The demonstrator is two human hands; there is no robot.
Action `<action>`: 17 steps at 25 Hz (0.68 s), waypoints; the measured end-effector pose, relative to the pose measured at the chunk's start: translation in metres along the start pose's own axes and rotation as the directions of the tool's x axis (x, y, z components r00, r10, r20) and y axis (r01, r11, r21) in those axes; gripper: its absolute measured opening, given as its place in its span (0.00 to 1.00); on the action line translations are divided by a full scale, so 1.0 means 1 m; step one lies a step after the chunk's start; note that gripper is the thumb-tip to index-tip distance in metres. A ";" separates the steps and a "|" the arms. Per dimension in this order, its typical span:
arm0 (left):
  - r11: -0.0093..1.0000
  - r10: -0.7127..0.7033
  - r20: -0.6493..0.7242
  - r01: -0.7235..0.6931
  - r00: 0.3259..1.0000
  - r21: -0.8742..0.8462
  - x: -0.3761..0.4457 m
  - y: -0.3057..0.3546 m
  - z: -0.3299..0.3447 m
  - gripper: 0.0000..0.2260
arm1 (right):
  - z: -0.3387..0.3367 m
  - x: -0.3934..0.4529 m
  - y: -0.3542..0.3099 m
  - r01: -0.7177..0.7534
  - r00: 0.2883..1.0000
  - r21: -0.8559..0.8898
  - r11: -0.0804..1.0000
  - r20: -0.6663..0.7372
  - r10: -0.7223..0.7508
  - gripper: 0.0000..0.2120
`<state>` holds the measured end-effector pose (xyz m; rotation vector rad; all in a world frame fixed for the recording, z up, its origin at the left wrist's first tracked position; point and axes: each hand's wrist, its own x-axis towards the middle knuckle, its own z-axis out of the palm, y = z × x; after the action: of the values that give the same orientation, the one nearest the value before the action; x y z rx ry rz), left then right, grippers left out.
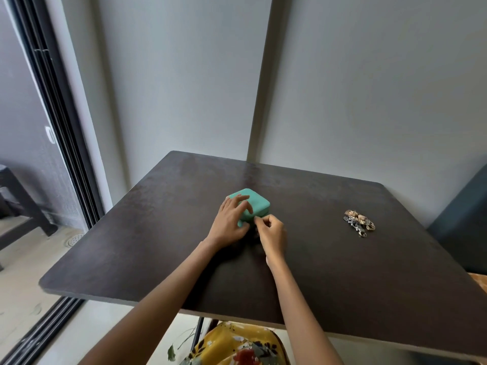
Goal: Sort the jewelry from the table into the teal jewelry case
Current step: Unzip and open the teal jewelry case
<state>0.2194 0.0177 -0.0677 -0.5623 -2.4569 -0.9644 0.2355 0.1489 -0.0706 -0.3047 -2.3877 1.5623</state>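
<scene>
A small teal jewelry case (257, 204) lies closed near the middle of the dark table (158, 233). My left hand (232, 219) rests on its lid and near corner, fingers spread over the top. My right hand (271, 233) is at the case's front edge, thumb and fingers pinched together against its side seam; what they pinch is too small to make out. A pile of gold and silver jewelry (359, 222) lies on the table well to the right, apart from both hands.
A grey wall stands right behind the table's far edge. A dark upholstered seat (463, 219) sits at the right edge. A sliding door frame (66, 127) runs down the left, with a dark stool (18, 204) beyond it.
</scene>
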 end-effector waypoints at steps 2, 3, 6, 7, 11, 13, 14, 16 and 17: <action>0.980 0.073 0.057 -0.082 0.996 0.179 -0.001 0.002 0.003 0.14 | -0.002 0.001 -0.002 -0.004 1.000 0.027 1.000 0.007 0.004 0.12; 0.960 0.108 0.078 -0.125 0.991 0.252 -0.001 0.003 0.003 0.14 | -0.004 0.000 -0.002 -0.001 1.000 0.029 1.000 0.013 0.001 0.13; 0.934 0.151 0.051 -0.160 0.987 0.319 -0.002 0.006 0.004 0.10 | -0.008 -0.003 -0.002 0.014 0.999 0.029 0.999 0.043 -0.015 0.13; 0.941 0.145 0.036 -0.149 0.989 0.305 -0.003 0.007 0.003 0.08 | -0.009 -0.003 0.000 0.018 0.998 0.034 0.999 0.056 -0.020 0.13; 0.934 0.115 0.072 -0.133 0.991 0.332 -0.004 0.011 0.005 0.08 | -0.013 -0.004 0.002 0.011 0.994 0.061 0.998 0.104 -0.017 0.11; 0.930 0.104 0.084 -0.127 0.991 0.345 -0.003 0.011 0.006 0.09 | -0.016 -0.004 0.000 -0.021 0.989 0.122 0.992 0.148 0.003 0.10; 0.934 0.090 0.080 -0.112 0.993 0.338 -0.002 0.011 0.007 0.08 | -0.018 -0.002 -0.001 -0.045 0.985 0.166 0.985 0.174 0.016 0.10; 0.948 0.061 0.073 -0.080 0.995 0.309 0.000 0.012 0.011 0.07 | -0.019 0.004 -0.002 -0.112 0.977 0.247 0.963 0.204 0.061 0.10; 0.955 0.045 0.065 -0.063 0.997 0.291 0.000 0.012 0.012 0.07 | -0.016 0.008 -0.001 -0.136 0.979 0.276 0.951 0.181 0.088 0.10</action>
<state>0.2225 0.0340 -0.0693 -0.5576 -2.5577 -0.5531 0.2338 0.1646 -0.0625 -0.2606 -2.2505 2.0326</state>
